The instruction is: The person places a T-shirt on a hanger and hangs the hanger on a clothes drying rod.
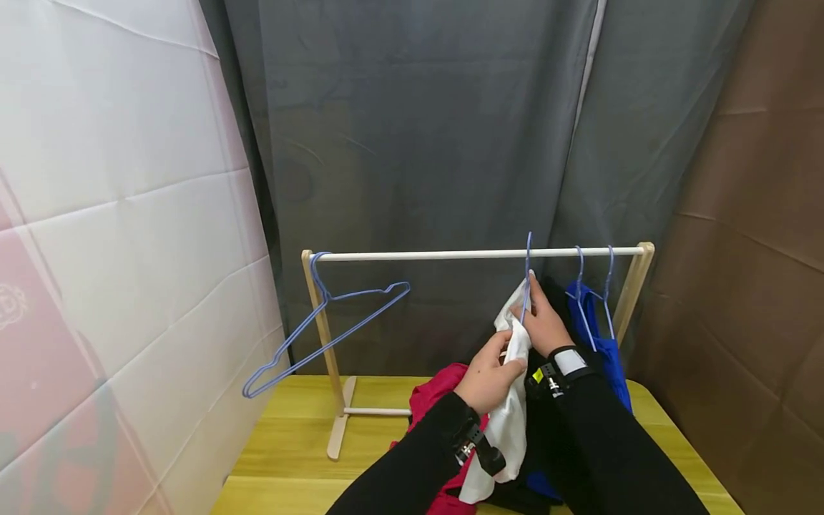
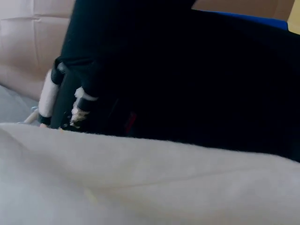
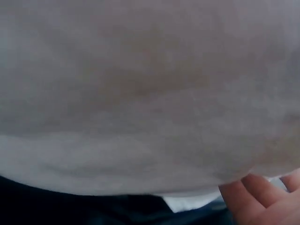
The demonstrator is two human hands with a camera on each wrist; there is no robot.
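A white cloth garment (image 1: pixel 507 443) hangs at a blue wire hanger (image 1: pixel 528 250), whose hook is at the rail. My left hand (image 1: pixel 484 380) pinches the edge of the garment below the hook, with thumb and fingers on the cloth. Higher up, my right hand (image 1: pixel 547 323) grips the cloth beside the hanger's neck, its fingers partly behind the fabric. White cloth (image 2: pixel 140 180) fills the lower part of the left wrist view and hides the left hand. In the right wrist view, curled fingers of the right hand (image 3: pixel 265 201) show at the cloth's lower edge.
A wooden rack with a white rail (image 1: pixel 418 255) stands on the wooden table (image 1: pixel 283 443). An unfilled blue hanger (image 1: pixel 322 300) hangs at its left end. Blue garments (image 1: pixel 611 361) hang on two hangers at the right. Red cloth (image 1: pixel 440 390) lies behind my left forearm, near black cloth.
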